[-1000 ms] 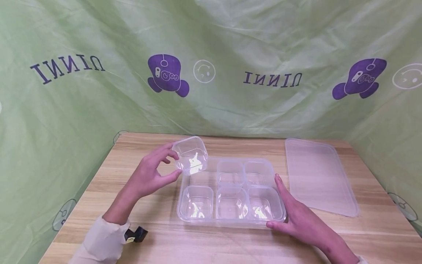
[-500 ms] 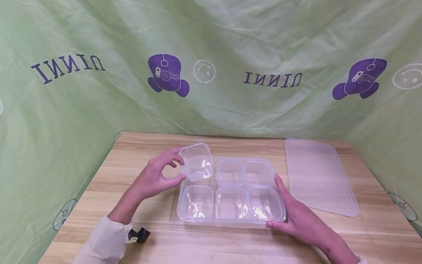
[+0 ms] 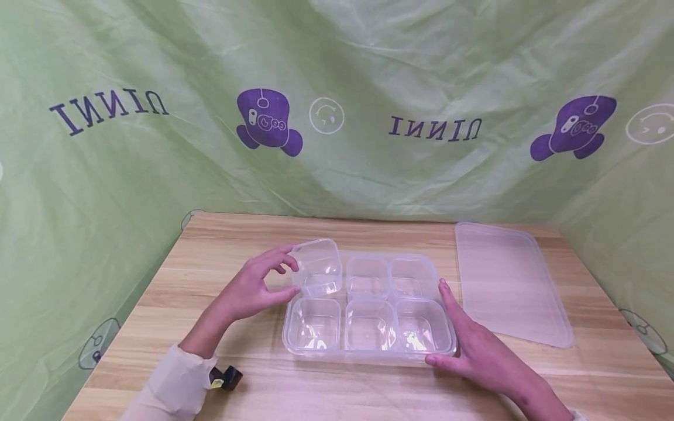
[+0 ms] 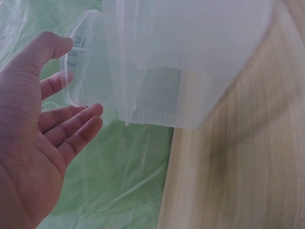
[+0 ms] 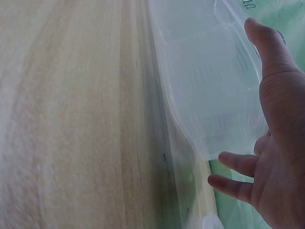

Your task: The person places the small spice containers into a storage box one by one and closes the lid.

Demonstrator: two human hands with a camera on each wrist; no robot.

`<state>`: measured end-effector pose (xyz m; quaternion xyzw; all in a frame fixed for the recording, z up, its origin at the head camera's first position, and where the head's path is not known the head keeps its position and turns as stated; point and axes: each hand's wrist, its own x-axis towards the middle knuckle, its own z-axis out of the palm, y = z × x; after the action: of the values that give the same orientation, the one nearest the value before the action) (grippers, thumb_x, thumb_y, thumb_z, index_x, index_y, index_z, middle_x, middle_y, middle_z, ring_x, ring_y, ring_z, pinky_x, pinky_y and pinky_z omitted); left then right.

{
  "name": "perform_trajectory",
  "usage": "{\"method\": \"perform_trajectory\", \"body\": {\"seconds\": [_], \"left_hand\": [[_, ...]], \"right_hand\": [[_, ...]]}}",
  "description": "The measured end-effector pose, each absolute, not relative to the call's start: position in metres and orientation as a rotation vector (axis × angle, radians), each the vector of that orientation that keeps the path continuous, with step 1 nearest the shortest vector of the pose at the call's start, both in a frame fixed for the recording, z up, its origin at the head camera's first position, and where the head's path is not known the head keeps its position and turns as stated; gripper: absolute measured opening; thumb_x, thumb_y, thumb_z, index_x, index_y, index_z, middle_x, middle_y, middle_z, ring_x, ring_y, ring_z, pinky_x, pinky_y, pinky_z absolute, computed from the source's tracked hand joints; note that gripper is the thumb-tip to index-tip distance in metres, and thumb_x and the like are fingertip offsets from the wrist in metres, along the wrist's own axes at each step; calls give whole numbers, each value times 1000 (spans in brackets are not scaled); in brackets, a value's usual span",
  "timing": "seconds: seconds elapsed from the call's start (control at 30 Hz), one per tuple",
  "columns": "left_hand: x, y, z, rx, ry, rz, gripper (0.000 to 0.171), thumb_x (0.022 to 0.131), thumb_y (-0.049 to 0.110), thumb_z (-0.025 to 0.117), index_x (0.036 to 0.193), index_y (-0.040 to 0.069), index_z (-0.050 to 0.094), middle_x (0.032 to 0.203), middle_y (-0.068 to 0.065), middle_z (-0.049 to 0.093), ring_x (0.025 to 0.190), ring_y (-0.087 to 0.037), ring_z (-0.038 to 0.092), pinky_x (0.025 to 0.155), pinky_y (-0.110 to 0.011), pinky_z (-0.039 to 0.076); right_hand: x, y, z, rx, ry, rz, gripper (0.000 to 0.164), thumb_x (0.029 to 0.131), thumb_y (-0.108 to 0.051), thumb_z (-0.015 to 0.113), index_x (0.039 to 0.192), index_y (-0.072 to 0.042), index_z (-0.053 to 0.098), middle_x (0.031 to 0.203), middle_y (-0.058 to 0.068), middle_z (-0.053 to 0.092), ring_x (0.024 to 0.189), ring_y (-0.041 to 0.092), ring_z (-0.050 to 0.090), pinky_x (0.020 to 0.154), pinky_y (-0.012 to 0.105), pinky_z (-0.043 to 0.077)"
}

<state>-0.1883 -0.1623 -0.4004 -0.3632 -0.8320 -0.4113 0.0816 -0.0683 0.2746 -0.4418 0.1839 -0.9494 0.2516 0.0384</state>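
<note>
My left hand (image 3: 263,283) pinches a small clear plastic container (image 3: 318,269) by its left rim, thumb in front and fingers behind. The container is tilted over the back left compartment space of a larger clear plastic box (image 3: 363,355). Several similar small containers, among them a front left one (image 3: 316,324) and a front middle one (image 3: 371,327), sit inside the box. At the box's right end rests my right hand (image 3: 481,354), its thumb at the front corner and its forefinger stretched along the side. In the right wrist view two fingers (image 5: 233,188) extend past the box's end.
A flat translucent lid (image 3: 511,286) lies on the wooden table (image 3: 316,394) right of the box. Green printed cloth (image 3: 368,175) hangs behind the table and along both sides. A small black object (image 3: 230,378) shows beside the left sleeve.
My left hand has moved right and toward me, lowering the small container to the box's back left part. The right hand and the box have stayed in place.
</note>
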Motion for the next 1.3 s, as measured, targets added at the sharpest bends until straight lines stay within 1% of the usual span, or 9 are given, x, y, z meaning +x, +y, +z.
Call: {"method": "perform_trajectory", "body": {"seconds": [0.07,0.17,0.27,0.43,0.67,0.83,0.97,1.2,1.3], "left_hand": [[-189,-162,-402,-1088,-2494,-1230,29,83,11,85,105,13,66,146,-14,56,96,-33,69,84,-46,58],[-190,-163,-405,-1088,-2502,-1227,29,84,12,85,105,12,66,146,-14,56,96,-33,69,83,-48,58],[-191,-163,-407,-1082,-2511,-1217,29,84,14,85,106,12,66,146,-13,56,91,-27,68,79,-47,58],[-194,-162,-412,-1071,-2523,-1212,29,84,16,85,106,14,67,147,-13,56,88,-19,65,76,-40,57],[-197,-161,-418,-1065,-2547,-1233,30,84,19,86,107,13,67,149,-12,54,93,-29,65,80,-46,55],[-201,-160,-422,-1094,-2565,-1244,30,85,19,85,108,18,66,151,-8,54,107,-28,61,85,-51,52],[-203,-160,-424,-1104,-2592,-1249,31,86,19,84,109,20,63,152,-6,52,109,-26,58,88,-54,51],[-206,-161,-425,-1106,-2613,-1264,31,86,17,83,110,16,63,154,-6,50,112,-30,57,90,-56,50],[-207,-162,-426,-1119,-2622,-1262,31,87,17,82,111,15,63,155,-5,49,117,-28,56,91,-55,50]], "right_hand": [[-68,275,-442,563,-2913,763,125,82,-60,81,166,-18,-2,170,9,17,139,33,45,110,35,37],[-67,275,-442,560,-2912,778,125,82,-60,81,166,-18,-2,170,9,17,140,33,44,110,25,32],[-68,275,-442,565,-2910,787,125,82,-59,81,166,-18,-2,170,8,16,141,34,43,109,15,23],[-69,275,-441,573,-2909,806,125,83,-58,81,166,-17,-3,171,7,12,142,34,42,106,8,15],[-69,274,-441,571,-2914,806,125,83,-59,80,166,-17,-3,171,7,12,142,34,42,106,7,15],[-68,274,-442,570,-2912,808,125,83,-59,80,166,-17,-3,171,8,13,142,35,41,105,6,14],[-68,274,-442,574,-2907,823,125,83,-59,81,166,-17,-3,171,9,13,142,36,40,105,5,13],[-68,274,-442,576,-2907,824,125,83,-58,80,166,-17,-3,171,9,13,142,36,40,105,4,12],[-68,274,-442,573,-2909,821,125,83,-59,80,166,-17,-3,171,8,13,142,35,41,105,5,13]]}}
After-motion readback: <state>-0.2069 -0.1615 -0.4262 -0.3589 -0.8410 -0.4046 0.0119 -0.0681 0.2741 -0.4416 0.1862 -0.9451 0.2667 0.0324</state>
